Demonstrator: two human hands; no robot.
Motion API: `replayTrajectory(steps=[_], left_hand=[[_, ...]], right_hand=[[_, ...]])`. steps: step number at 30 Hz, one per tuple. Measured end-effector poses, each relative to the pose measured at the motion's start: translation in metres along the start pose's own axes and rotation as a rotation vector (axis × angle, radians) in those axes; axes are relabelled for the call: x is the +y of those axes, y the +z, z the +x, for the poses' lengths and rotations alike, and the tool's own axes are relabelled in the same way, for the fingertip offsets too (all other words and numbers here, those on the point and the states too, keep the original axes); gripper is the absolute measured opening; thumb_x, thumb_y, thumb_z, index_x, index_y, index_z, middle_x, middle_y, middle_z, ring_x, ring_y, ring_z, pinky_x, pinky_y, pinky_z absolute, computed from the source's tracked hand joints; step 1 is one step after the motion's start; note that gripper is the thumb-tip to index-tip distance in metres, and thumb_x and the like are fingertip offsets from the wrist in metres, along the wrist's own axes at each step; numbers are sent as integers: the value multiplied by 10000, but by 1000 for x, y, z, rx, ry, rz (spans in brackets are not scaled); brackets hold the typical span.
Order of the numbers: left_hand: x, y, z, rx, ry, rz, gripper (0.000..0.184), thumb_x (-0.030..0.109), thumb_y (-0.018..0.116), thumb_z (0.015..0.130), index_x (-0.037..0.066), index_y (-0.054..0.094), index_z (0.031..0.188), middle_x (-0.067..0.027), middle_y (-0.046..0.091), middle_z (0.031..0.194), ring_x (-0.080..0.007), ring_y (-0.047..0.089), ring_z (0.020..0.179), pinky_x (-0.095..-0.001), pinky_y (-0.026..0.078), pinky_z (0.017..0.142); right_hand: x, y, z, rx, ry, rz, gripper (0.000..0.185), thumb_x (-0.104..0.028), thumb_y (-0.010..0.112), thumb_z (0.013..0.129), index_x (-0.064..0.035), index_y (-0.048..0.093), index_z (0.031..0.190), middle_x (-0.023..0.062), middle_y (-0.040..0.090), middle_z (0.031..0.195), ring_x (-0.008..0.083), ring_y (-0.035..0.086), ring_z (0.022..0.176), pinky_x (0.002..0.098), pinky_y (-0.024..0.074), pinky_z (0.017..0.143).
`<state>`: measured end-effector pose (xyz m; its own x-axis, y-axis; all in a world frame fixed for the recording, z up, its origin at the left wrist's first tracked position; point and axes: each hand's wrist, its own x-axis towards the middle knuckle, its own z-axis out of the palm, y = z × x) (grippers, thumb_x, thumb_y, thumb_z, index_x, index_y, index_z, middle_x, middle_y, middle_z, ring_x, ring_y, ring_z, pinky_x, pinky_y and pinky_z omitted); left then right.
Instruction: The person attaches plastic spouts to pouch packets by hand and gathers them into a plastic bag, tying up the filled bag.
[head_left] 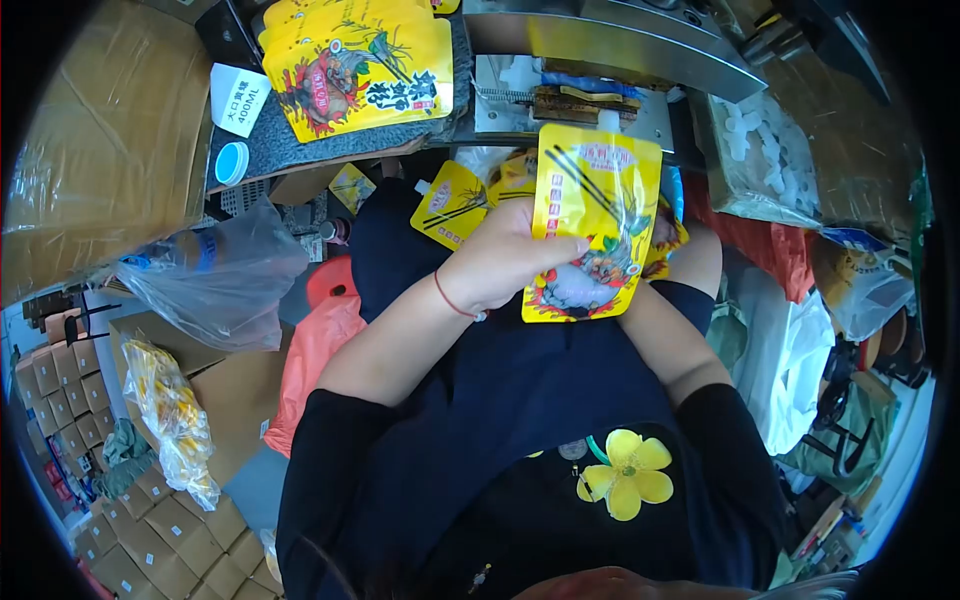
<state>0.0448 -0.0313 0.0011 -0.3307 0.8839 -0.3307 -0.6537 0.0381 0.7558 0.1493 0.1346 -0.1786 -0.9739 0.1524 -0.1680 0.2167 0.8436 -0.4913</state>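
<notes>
My left hand (505,255) is closed on a yellow printed spout pouch (595,225), its thumb lying across the front. The pouch stands nearly upright above my lap, with its white spout (608,121) at the top. My right forearm (665,335) runs up behind this pouch, which hides my right hand and its fingers. Beside my left hand, another yellow spout pouch (450,205) lies by my lap. More yellow pouches show partly behind the held one, on both sides.
A stack of yellow pouches (355,75) lies on the dark bench mat, next to a white label card (240,100) and a light-blue cap (232,163). A metal machine (620,40) stands ahead. White spouts fill a box (765,150) at right. Cardboard boxes (110,140) rise at left.
</notes>
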Motion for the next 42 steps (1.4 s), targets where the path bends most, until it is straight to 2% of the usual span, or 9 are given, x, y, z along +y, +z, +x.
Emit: replayTrajectory(steps=[9, 12, 15, 18, 22, 27, 31, 36, 42], left_hand=[[24, -11, 38, 20, 18, -138, 375, 2, 679, 912, -60, 571, 1266, -140, 698, 1155, -208, 695, 1018, -356, 569, 901], [14, -27, 44, 187, 405, 281, 434, 64, 695, 928, -51, 522, 1310, -151, 632, 1275, -200, 682, 1019, -337, 558, 905], [65, -75, 22, 937, 922, 1412, 565, 153, 732, 903, -30, 474, 1371, -233, 476, 1428, -317, 667, 1033, -366, 523, 938], [74, -105, -5, 776, 970, 2145, 529, 194, 684, 923, 9, 496, 1382, -249, 505, 1378, -398, 643, 1050, -400, 505, 937], [58, -108, -28, 557, 773, 1741, 355, 199, 604, 989, 39, 590, 1305, -191, 664, 1156, -368, 655, 1018, -386, 507, 908], [37, -47, -24, 368, 489, 864, 202, 170, 685, 975, -21, 700, 1039, 5, 683, 856, -39, 613, 811, -233, 505, 721], [23, -8, -10, 239, 416, 880, 213, 182, 744, 931, -29, 726, 899, -20, 685, 800, -50, 636, 656, -219, 512, 603], [7, 18, -11, 1, 122, 374, 340, 315, 633, 1011, -7, 707, 1087, -50, 745, 958, -99, 676, 845, -281, 552, 798], [-18, 22, 7, -36, 182, 452, 320, 288, 674, 983, -9, 713, 1098, -64, 754, 980, -94, 678, 874, -282, 539, 814]], right_hand=[[-47, -73, 13, 66, -41, 1637, 421, -236, 596, 973, -83, 573, 1364, 167, 559, 1388, 292, 553, 1268, 373, 463, 1033], [-28, -64, -9, 55, -130, 1132, 409, -203, 592, 980, -83, 574, 1370, 177, 559, 1413, 293, 557, 1287, 371, 467, 1050], [3, -61, -46, 72, -211, 291, 340, -178, 625, 955, -65, 618, 1276, 191, 631, 1263, 317, 631, 1154, 390, 513, 957], [-6, -114, -80, -32, -199, 144, 214, -159, 638, 940, -38, 653, 1116, 181, 680, 1027, 351, 673, 960, 420, 533, 815], [-30, -206, -105, -160, 4, 251, 92, -129, 616, 948, -40, 636, 960, 119, 658, 802, 336, 656, 789, 411, 491, 676], [-69, -229, -84, 379, -354, 305, 99, -81, 567, 980, 9, 608, 966, 104, 594, 866, 214, 587, 739, 301, 474, 695], [-98, -238, -51, 567, -334, 531, 60, -51, 627, 948, 0, 636, 978, 67, 637, 897, 146, 604, 786, 264, 483, 723], [-89, -257, -35, 509, -471, 53, 108, -127, 656, 950, -22, 653, 972, 85, 655, 889, 183, 633, 813, 303, 495, 720], [-73, -259, -43, 469, -293, 338, 112, -129, 662, 953, -18, 652, 963, 52, 631, 808, 139, 601, 719, 282, 485, 671]])
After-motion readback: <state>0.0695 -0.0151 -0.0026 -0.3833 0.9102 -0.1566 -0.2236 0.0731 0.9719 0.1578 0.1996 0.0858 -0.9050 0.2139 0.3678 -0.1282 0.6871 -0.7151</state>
